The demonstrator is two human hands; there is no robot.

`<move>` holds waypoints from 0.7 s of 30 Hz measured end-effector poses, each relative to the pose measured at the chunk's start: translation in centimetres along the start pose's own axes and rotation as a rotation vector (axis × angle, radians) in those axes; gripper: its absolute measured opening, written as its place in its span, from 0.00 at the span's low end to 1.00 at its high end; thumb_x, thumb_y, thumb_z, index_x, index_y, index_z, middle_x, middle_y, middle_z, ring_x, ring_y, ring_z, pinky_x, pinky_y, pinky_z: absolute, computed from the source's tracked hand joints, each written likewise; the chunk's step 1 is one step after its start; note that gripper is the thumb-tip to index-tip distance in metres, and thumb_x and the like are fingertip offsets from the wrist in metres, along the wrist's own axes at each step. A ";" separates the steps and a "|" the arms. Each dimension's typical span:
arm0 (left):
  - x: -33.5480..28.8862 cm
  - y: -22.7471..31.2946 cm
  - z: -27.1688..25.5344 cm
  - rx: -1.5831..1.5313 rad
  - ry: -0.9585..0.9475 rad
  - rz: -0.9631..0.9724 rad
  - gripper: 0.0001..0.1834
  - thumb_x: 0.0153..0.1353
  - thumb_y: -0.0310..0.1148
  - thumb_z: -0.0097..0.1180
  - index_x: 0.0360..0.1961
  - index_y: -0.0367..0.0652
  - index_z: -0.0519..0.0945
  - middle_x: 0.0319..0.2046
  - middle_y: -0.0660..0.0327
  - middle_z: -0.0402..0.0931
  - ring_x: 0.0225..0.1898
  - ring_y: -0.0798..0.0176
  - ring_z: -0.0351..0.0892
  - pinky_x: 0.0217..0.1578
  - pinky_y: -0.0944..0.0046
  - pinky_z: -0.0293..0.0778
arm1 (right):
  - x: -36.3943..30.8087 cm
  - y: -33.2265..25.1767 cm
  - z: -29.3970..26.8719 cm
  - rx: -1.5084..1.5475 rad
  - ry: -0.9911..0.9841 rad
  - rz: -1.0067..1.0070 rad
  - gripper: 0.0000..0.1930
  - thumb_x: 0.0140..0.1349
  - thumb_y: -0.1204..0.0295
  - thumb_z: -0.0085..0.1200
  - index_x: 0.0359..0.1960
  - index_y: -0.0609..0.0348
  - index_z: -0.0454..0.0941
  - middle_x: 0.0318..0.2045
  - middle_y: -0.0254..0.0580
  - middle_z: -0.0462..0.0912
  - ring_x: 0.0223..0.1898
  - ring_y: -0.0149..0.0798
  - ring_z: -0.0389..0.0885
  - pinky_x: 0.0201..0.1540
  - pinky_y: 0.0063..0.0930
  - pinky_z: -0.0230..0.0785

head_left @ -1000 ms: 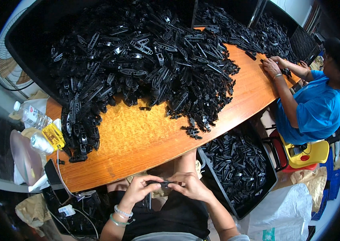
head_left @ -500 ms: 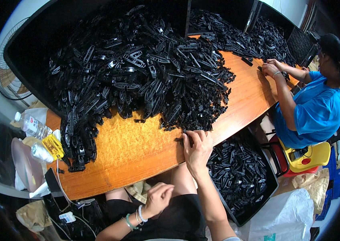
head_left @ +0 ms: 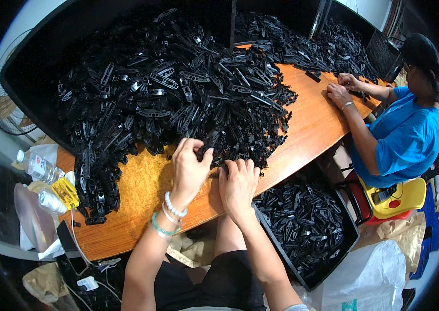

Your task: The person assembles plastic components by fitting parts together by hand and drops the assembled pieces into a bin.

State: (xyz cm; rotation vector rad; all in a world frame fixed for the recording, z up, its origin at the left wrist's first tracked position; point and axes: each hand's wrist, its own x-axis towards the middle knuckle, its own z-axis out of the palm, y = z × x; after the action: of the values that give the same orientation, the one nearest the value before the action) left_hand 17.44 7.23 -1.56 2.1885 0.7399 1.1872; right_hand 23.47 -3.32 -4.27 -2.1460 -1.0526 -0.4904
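A large heap of black plastic parts [head_left: 157, 111], long slotted pieces with some shiny faces, covers the far side of the orange wooden table [head_left: 141, 192]. At its near edge my left hand [head_left: 188, 168] reaches in, thumb and forefinger apart, with dark parts between and behind them. Whether it touches one is not clear. Just to the right, my right hand [head_left: 238, 187] rests on the table with bent fingers closed over small black plastic pieces [head_left: 213, 175], mostly hidden under them. Smaller black bits [head_left: 266, 150] lie heaped beyond its fingertips.
A co-worker in a blue shirt [head_left: 403, 135] handles black parts at the table's right. Below the edge stands a black bin [head_left: 307, 233] full of parts. At left are a plastic bottle [head_left: 43, 167], a yellow-labelled item [head_left: 65, 193], a cable and a fan [head_left: 12, 103].
My left hand has risen from over my lap to the heap's near edge, its fingers spreading. My right hand stays low at the table beside the small pieces. The whole view has shifted slightly.
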 end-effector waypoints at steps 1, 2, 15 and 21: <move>-0.8 0.8 -1.0 -0.035 -0.056 -0.081 0.10 0.49 0.26 0.63 0.29 0.34 0.74 0.22 0.63 0.70 0.15 0.77 0.60 0.16 0.73 0.59 | 0.2 0.1 -0.1 -0.028 -0.064 0.023 0.10 0.48 0.72 0.58 0.33 0.59 0.78 0.30 0.40 0.75 0.37 0.43 0.69 0.40 0.36 0.58; -1.9 0.3 -1.8 -0.178 -0.137 -0.284 0.10 0.51 0.24 0.62 0.30 0.35 0.71 0.22 0.65 0.69 0.18 0.79 0.61 0.17 0.76 0.59 | 0.4 0.0 -0.1 -0.048 -0.126 0.036 0.10 0.48 0.72 0.58 0.33 0.59 0.78 0.30 0.41 0.75 0.38 0.43 0.69 0.41 0.36 0.58; -8.6 1.7 -9.9 -0.849 -0.227 -0.644 0.26 0.54 0.17 0.55 0.51 0.39 0.58 0.27 0.57 0.76 0.26 0.66 0.79 0.31 0.70 0.78 | -0.8 -1.9 -1.8 0.874 -0.003 0.294 0.06 0.56 0.80 0.53 0.35 0.67 0.77 0.29 0.43 0.76 0.27 0.32 0.76 0.28 0.21 0.69; -9.9 1.8 -11.0 -0.899 -0.316 -0.589 0.16 0.57 0.17 0.52 0.45 0.31 0.65 0.34 0.49 0.77 0.37 0.58 0.81 0.36 0.66 0.80 | -3.4 -4.0 -4.4 1.008 -0.278 0.089 0.03 0.54 0.83 0.55 0.30 0.67 0.77 0.26 0.38 0.76 0.24 0.27 0.74 0.26 0.16 0.66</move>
State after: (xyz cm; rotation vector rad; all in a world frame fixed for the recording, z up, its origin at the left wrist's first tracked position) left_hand 3.76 1.35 -0.83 1.2341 0.5073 0.6439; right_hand 18.12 -6.53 -1.57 -1.3451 -1.0271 0.3540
